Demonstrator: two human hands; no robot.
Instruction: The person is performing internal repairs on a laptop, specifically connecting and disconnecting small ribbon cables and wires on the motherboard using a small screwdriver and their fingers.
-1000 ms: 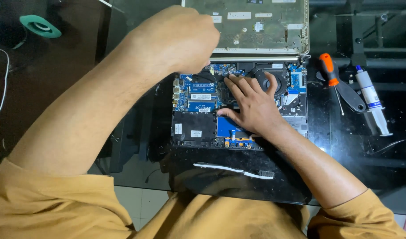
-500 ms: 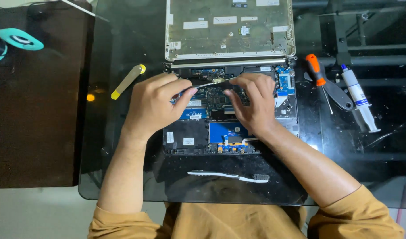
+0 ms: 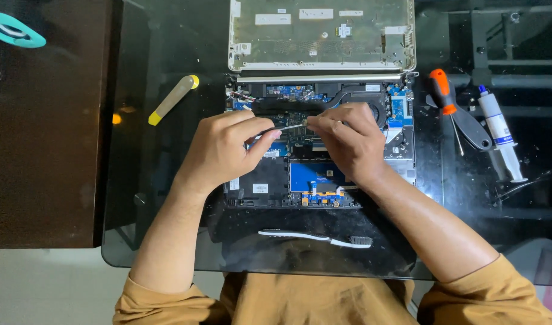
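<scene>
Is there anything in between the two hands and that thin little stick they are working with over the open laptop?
Nothing visible. The left hand and the right hand both already pinch the thin tool, one at each end, right above the open laptop. The toothbrush, screwdriver and syringe lie off to the sides, apart from the hands.

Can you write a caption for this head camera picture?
Both hands, left hand and right hand, hold a thin tool over an opened laptop.
</scene>
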